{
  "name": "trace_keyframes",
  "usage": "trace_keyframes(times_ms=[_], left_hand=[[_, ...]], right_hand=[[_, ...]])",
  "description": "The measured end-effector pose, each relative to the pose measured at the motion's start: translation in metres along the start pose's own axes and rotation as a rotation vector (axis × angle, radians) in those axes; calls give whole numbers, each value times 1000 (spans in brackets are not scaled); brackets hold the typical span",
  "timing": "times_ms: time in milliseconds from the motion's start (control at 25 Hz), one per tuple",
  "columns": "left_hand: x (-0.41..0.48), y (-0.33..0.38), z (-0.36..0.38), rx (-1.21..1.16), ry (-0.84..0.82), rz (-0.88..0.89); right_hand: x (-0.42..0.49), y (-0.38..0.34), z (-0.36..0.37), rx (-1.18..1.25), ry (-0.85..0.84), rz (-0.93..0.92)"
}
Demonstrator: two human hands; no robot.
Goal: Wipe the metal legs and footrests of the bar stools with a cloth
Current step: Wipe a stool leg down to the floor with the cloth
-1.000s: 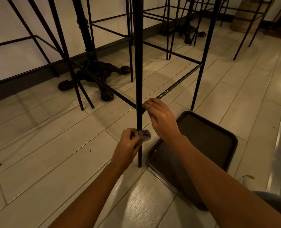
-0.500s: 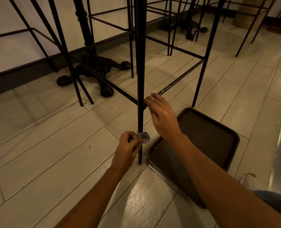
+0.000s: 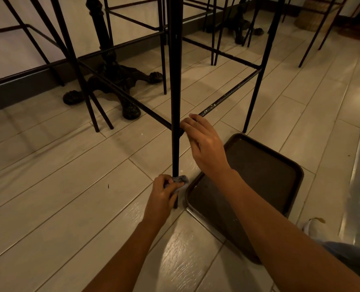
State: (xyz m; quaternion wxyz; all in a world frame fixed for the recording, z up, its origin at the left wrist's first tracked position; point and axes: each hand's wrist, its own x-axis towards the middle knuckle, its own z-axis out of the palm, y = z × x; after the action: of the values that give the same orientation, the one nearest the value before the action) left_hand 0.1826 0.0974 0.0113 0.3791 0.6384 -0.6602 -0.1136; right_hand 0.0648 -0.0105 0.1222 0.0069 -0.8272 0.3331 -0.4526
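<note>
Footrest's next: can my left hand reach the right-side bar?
Probably yes: nothing stands between the cloth in the left hand and the bar, though the right hand covers its near end.

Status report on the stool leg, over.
Left hand grips cloth low on stool leg. Right hand holds leg at footrest joint. Tray close beside leg.

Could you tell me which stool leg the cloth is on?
The nearest leg, beside the tray; the left hand holds the cloth near its foot.
</note>
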Motion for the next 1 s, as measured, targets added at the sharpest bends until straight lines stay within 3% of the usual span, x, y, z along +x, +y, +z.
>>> trace_keyframes(times_ms=[520,760,1000], left_hand=[[-14,-11,13,26,-51,-6],[-18,-11,22,-11,-206,-228],[-23,-34,18,22,-233,-27]], right_hand=[[-3,-1,5,5,32,21],[-1,-2,3,14,27,30],[-2,-3,5,0,25,41]])
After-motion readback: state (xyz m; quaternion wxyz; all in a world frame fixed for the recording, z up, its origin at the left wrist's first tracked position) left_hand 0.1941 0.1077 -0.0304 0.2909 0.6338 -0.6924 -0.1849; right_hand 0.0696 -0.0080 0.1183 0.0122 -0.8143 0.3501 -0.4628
